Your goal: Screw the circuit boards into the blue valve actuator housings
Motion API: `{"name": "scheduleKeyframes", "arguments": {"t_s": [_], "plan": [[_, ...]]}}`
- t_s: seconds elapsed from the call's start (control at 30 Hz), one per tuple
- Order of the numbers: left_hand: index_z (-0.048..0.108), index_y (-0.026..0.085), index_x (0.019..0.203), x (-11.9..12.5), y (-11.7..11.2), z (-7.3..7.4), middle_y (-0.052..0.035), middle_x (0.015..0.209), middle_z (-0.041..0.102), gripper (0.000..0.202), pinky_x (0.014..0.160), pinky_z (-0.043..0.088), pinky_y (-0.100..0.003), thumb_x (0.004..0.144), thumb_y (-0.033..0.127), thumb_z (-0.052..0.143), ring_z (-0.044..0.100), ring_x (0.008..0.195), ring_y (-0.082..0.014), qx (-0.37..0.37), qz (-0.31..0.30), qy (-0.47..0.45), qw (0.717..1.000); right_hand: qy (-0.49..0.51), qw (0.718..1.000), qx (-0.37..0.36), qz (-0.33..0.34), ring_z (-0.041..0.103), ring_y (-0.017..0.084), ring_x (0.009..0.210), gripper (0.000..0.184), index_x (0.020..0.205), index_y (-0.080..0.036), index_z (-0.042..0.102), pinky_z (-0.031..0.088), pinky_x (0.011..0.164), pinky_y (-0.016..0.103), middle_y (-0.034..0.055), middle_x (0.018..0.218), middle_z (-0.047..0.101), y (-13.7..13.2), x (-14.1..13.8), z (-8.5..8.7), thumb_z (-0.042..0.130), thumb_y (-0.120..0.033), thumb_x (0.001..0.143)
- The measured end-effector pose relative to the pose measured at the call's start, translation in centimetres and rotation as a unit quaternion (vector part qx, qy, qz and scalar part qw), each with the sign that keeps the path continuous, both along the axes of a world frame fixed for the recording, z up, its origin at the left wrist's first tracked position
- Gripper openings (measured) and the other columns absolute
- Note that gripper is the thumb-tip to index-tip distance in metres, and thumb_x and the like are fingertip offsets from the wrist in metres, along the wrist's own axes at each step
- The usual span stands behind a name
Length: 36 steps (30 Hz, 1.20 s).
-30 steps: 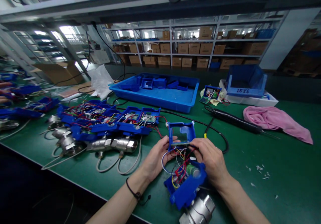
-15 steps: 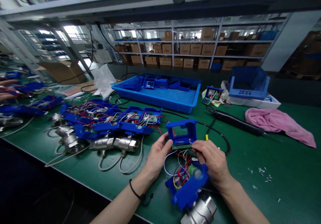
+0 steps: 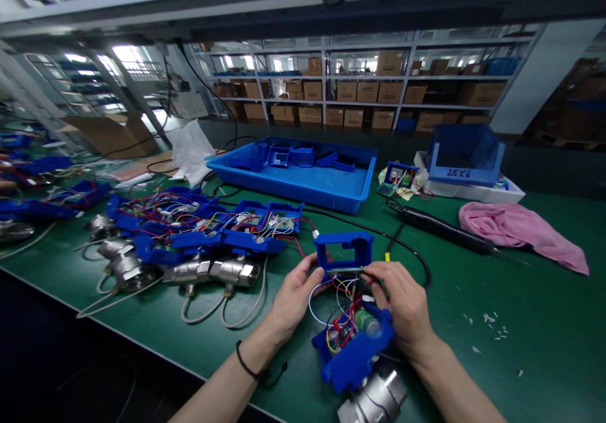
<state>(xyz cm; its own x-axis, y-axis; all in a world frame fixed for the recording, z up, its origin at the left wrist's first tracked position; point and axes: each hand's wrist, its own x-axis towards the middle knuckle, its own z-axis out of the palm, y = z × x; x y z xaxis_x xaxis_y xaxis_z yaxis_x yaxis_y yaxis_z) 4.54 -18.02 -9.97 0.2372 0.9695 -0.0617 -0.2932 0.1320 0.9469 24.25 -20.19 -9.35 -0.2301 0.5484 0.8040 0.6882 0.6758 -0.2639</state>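
Pinching blue plastic frame (image 3: 343, 241) with left hand (image 3: 294, 298) and right hand (image 3: 403, 298), nearer than blue tray (image 3: 326, 176)—likely light, stiff, safest edge-held!

Right side: open green tabletop (image 3: 452, 293) between the right hand (image 3: 402, 300) and the scattered white bits (image 3: 489, 317).
Left side: a narrow bare strip separates the left hand (image 3: 294, 300) from the metal valves (image 3: 237, 273), whose grey cables (image 3: 231, 328) loop into it.
Ahead: the black cable (image 3: 425, 262) curves across, before the blue tray (image 3: 293, 189).
Between hands: wires (image 3: 348, 291) fill the gap below the blue frame (image 3: 331, 241).
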Motion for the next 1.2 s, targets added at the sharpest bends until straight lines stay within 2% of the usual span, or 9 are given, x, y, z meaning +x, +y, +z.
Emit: {"name": "scheduleKeyframes", "arguments": {"t_s": [0.2, 0.4, 0.57, 0.73, 0.93, 1.03, 1.2], "plan": [[0.056, 0.02, 0.117, 0.3, -0.4, 0.3, -0.0091, 0.125, 0.059, 0.04, 0.092, 0.047, -0.034, 0.08, 0.033, 0.067, 0.058, 0.109, -0.0232, -0.005, -0.03, -0.013, 0.999, 0.02, 0.999, -0.03, -0.041, 0.062, 0.014, 0.082, 0.016, 0.099, -0.016, 0.06, 0.052, 0.076, 0.029, 0.0051, 0.087, 0.066, 0.0, -0.4, 0.1, 0.055, -0.01, 0.085], [0.051, 0.02, 0.115, 0.6, -1.0, 0.8, -0.0103, 0.124, 0.057, 0.038, 0.093, 0.047, -0.037, 0.082, 0.031, 0.066, 0.058, 0.109, -0.0238, -0.005, -0.054, -0.012, 0.998, 0.034, 0.997, -0.054, -0.039, 0.06, 0.013, 0.083, 0.013, 0.098, -0.015, 0.06, 0.051, 0.077, 0.028, 0.005, 0.088, 0.065, -0.1, -0.5, 0.0, 0.055, -0.011, 0.086], [0.046, 0.019, 0.116, 0.5, -1.3, 0.8, -0.0116, 0.128, 0.054, 0.038, 0.093, 0.046, -0.035, 0.084, 0.032, 0.063, 0.056, 0.112, -0.0237, 0.006, -0.073, -0.01, 0.997, 0.032, 0.996, -0.075, -0.049, 0.06, 0.013, 0.083, 0.012, 0.097, -0.015, 0.06, 0.05, 0.078, 0.027, 0.0048, 0.088, 0.065, 0.0, -0.5, 0.0, 0.054, -0.012, 0.087], [0.047, 0.017, 0.119, 0.9, -1.4, 0.7, -0.0094, 0.122, 0.059, 0.05, 0.096, 0.042, -0.031, 0.075, 0.025, 0.071, 0.057, 0.11, -0.0218, 0.005, -0.051, 0.011, 0.999, 0.028, 0.995, -0.088, -0.05, 0.06, 0.014, 0.082, 0.012, 0.098, -0.016, 0.059, 0.049, 0.076, 0.027, 0.0046, 0.087, 0.065, 0.1, -0.6, -0.2, 0.052, -0.015, 0.088], [0.053, 0.016, 0.109, 2.1, -0.8, 0.0, -0.0104, 0.111, 0.065, 0.04, 0.084, 0.049, -0.033, 0.077, 0.034, 0.069, 0.063, 0.096, -0.0223, -0.039, -0.016, 0.05, 0.998, -0.006, 0.994, -0.094, -0.053, 0.059, 0.014, 0.081, 0.012, 0.097, -0.016, 0.058, 0.049, 0.074, 0.027, 0.0045, 0.086, 0.064, 0.4, -0.6, -0.5, 0.049, -0.018, 0.089], [0.054, 0.016, 0.105, 2.4, -0.8, 0.0, -0.0098, 0.108, 0.066, 0.037, 0.082, 0.05, -0.032, 0.077, 0.034, 0.069, 0.063, 0.096, -0.0218, -0.056, -0.004, 0.028, 0.998, -0.03, 0.992, -0.093, -0.086, 0.059, 0.015, 0.083, 0.013, 0.096, -0.018, 0.059, 0.05, 0.073, 0.027, 0.0055, 0.09, 0.063, 0.5, -0.6, -0.5, 0.049, -0.02, 0.09], [0.054, 0.016, 0.104, 2.7, -1.3, 0.6, -0.0092, 0.106, 0.067, 0.037, 0.081, 0.051, -0.029, 0.075, 0.032, 0.071, 0.064, 0.097, -0.0215, -0.073, -0.005, -0.014, 0.997, -0.053, 0.985, -0.083, -0.138, 0.058, 0.014, 0.082, 0.013, 0.095, -0.02, 0.062, 0.051, 0.064, 0.025, 0.0077, 0.106, 0.057, 0.8, -0.8, -0.5, 0.051, -0.024, 0.088]]}}
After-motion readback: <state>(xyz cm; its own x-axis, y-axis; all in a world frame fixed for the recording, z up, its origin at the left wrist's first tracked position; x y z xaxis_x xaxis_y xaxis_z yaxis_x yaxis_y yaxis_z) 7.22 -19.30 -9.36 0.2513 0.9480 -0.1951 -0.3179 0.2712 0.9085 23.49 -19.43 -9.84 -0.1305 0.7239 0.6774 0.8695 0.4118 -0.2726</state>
